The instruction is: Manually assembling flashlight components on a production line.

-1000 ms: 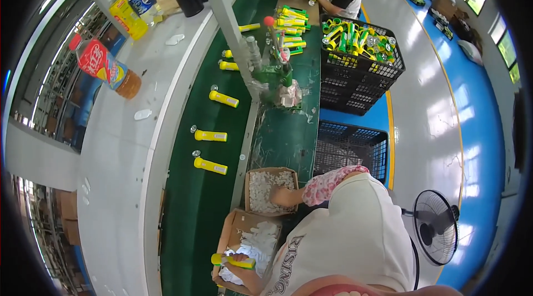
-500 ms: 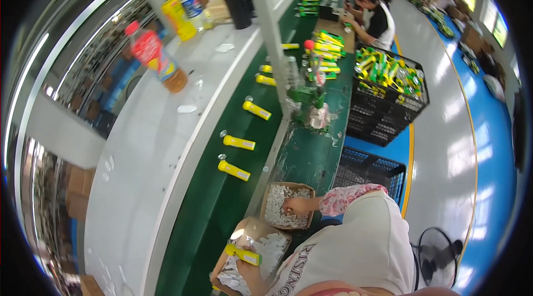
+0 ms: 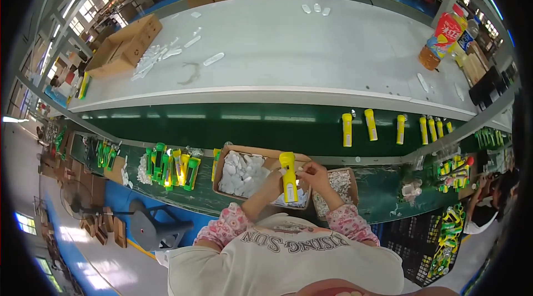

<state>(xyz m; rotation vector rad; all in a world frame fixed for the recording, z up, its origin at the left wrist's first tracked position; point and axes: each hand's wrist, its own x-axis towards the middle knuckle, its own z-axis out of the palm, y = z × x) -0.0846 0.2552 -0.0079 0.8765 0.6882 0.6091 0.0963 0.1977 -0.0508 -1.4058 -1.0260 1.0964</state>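
My left hand (image 3: 270, 186) is closed around a yellow flashlight (image 3: 289, 178), held upright over a cardboard box (image 3: 223, 158). That box contains flat white plastic pieces (image 3: 242, 174). Close against the flashlight's right side is my right hand (image 3: 315, 176), fingertips pinched together. Whatever lies between them is too small to make out. Just beneath my right hand stands a smaller cardboard box (image 3: 354, 193) of tiny white parts (image 3: 338, 184).
Several yellow flashlights (image 3: 371, 125) lie on the green belt (image 3: 250, 121) beyond, at the right. Green and yellow flashlights (image 3: 191, 174) are grouped on the left. A white shelf (image 3: 266, 46) holds drink bottles (image 3: 442, 38). A black crate (image 3: 408, 243) and a co-worker (image 3: 486, 212) are at right.
The view has swung left. My right hand has come out of the box of tiny white parts and up to the flashlight. My left hand still holds the flashlight, now upright.
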